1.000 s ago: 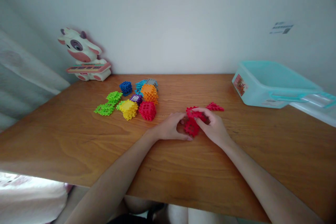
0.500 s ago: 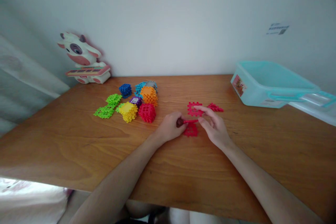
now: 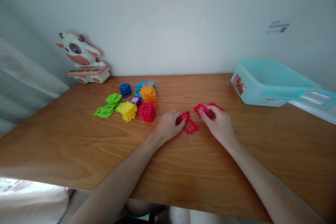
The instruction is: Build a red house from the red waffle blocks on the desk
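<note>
Head view: left hand half-closed, pinching a red lattice piece; right hand curled over a second red lattice piece, grip hard to confirm.

"Entry one, from 7 o'clock?"

"Left forearm, bare to the frame edge, ending in a left hand."

"Entry two, from 5 o'clock?"

"Right forearm, likewise bare, ending in a right hand."

"Entry three, at 6 o'clock?"

"Bare legs below the tabletop, beside a dark garment, too cut off to identify."
</note>
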### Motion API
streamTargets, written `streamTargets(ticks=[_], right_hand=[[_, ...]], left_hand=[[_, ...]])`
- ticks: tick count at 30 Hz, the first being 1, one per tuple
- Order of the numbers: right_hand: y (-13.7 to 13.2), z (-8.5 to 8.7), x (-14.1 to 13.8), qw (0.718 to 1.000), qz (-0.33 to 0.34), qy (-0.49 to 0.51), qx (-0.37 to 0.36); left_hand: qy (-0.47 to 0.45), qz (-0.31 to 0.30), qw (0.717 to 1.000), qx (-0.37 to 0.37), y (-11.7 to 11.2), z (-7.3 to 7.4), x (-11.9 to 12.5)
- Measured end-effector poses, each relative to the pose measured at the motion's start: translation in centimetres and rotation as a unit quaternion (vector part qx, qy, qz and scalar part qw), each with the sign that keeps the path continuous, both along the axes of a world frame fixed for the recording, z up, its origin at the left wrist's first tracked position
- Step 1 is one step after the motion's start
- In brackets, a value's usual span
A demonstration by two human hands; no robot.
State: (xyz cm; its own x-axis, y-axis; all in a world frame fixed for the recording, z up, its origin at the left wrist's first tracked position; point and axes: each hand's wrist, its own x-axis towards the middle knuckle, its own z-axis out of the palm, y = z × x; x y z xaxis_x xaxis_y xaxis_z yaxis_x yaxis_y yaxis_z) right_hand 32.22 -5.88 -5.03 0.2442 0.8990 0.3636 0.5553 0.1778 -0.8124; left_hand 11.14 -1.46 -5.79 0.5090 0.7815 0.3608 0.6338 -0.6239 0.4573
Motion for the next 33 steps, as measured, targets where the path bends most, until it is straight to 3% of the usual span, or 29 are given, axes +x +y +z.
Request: streamTargets(ticks=[14,27,33], right_hand=[[-0.4,0.2,-0.7,0.974,0.081,-0.209,-0.046],[-0.8,1.0,-0.6,0.952,0.116,-0.257,-0.122],[-0.7,0.8,-0.6,0.951,0.105,-0.258,-0.137]], left_hand=[[0.04,-0.013,0.999,-0.003,0.0,0.0,0.1],[0.041,-0.007,0.999,-0.015,0.1,-0.3,0.1],[0.043,-0.048,0.998,-0.014,0.3,-0.3,-0.1]])
